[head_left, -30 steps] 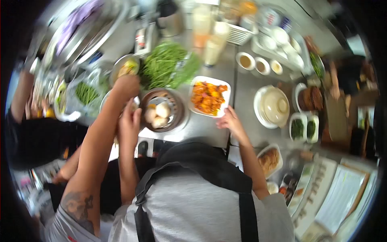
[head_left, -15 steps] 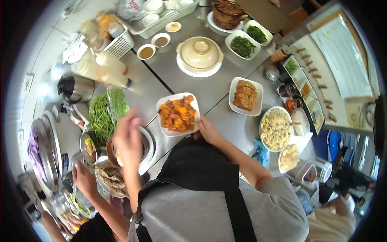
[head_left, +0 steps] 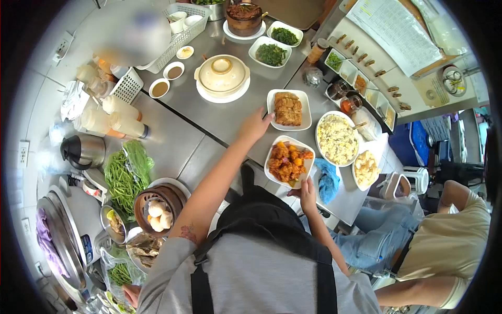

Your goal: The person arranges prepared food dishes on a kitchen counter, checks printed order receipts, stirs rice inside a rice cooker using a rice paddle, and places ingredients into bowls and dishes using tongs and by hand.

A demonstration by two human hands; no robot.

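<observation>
My right hand (head_left: 304,194) grips the lower edge of a square white dish (head_left: 267,171) of orange-glazed chunks (head_left: 287,161), in front of my apron. My left arm reaches across the table. My left hand (head_left: 254,126) is at the left rim of another white dish (head_left: 307,104), its fingers apart; whether they touch the rim I cannot tell. Browned, sliced slabs (head_left: 288,109) lie in that dish. Right of both dishes stands an oval plate of fried rice (head_left: 337,139). A crumpled blue cloth (head_left: 328,180) lies beside the dish in my right hand.
A lidded clay pot (head_left: 224,75) and two bowls of greens (head_left: 270,54) stand farther back. Left are green vegetables (head_left: 124,175) and a bamboo steamer (head_left: 172,192) with round buns. A person in a tan shirt (head_left: 439,238) is close at right. Another person's hand (head_left: 132,294) shows lower left.
My right hand has carried the orange-glazed dish rightward. My left hand has swung from near the steamer to the dish of browned slabs. The person in tan is closer at right.
</observation>
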